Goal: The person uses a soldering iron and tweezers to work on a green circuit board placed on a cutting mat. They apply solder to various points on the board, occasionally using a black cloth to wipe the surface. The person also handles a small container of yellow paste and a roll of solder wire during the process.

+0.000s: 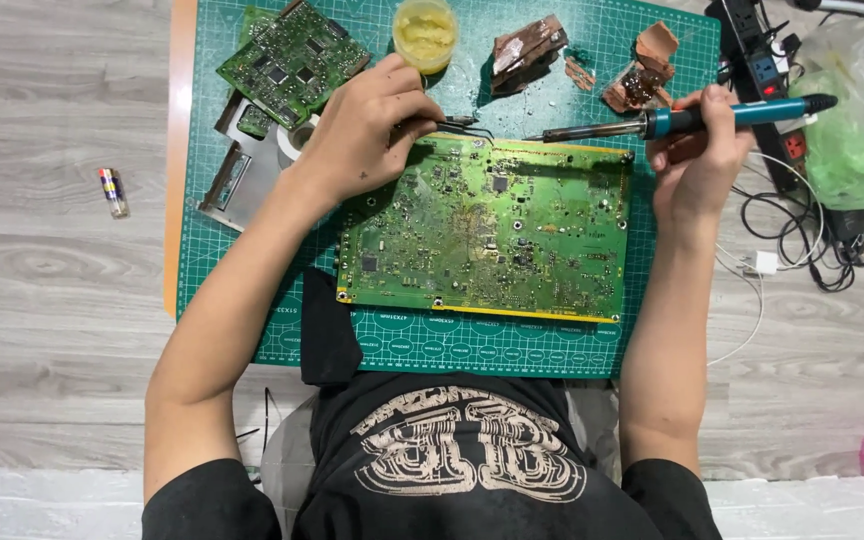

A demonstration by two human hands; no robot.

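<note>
Head view: left hand closed on tweezers, right hand closed on blue-handled soldering iron, both tips at top edge of large green circuit board on cutting mat; desoldering apparently underway, needing steady heat and lift.

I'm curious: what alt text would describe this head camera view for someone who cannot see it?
A person's right hand holds a blue-handled soldering iron over a large green circuit board on a green cutting mat, while the left hand holds tweezers at the board's top edge.
</note>
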